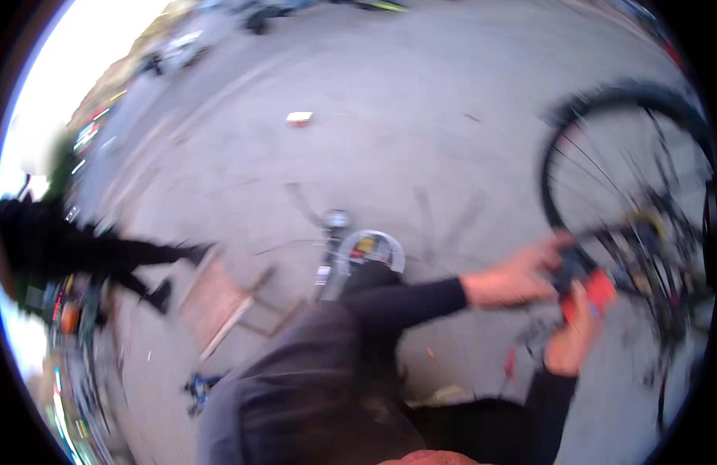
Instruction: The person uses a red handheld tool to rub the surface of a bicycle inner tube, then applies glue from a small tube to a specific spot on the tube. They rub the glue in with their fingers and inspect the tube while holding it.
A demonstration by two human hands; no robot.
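Here, red object [601, 291] clasped in right hand [573, 337], dark piece [573, 267] at left hand [520, 275], its grip unclear

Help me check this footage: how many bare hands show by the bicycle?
2, both blurred: the left hand at a dark object; the right hand, lower and further right, holding a red object.

Right of centre, an item [600, 294] sits between your left hand [521, 273] and right hand [575, 335], below the bicycle wheel [637, 94]. A tub [399, 249] stands near the frame's centre, a person [56, 246] at far left.
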